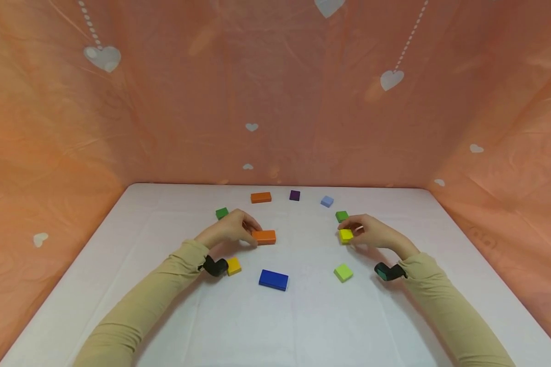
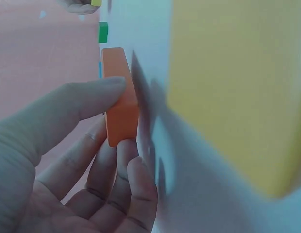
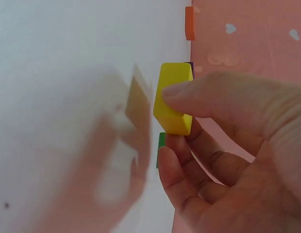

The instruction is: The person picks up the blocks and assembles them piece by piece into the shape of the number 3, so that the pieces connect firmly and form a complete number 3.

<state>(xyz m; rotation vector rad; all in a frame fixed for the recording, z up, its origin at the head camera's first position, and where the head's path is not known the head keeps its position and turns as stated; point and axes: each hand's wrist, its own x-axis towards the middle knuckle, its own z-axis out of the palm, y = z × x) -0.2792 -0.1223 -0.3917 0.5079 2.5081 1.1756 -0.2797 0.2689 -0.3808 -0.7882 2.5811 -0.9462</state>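
My left hand pinches an orange rectangular block by its left end, thumb on the near side. In the left wrist view the orange block casts a shadow beside it and looks slightly raised off the table. On the right, my right hand pinches a small yellow block between thumb and fingers. The yellow block also has a separate shadow in the right wrist view. Just behind that hand lies a green block; another green block is partly behind the left hand.
On the white table lie a second orange block, a dark purple one and a light blue one at the back. Nearer are an amber block, a blue rectangular block and a lime block.
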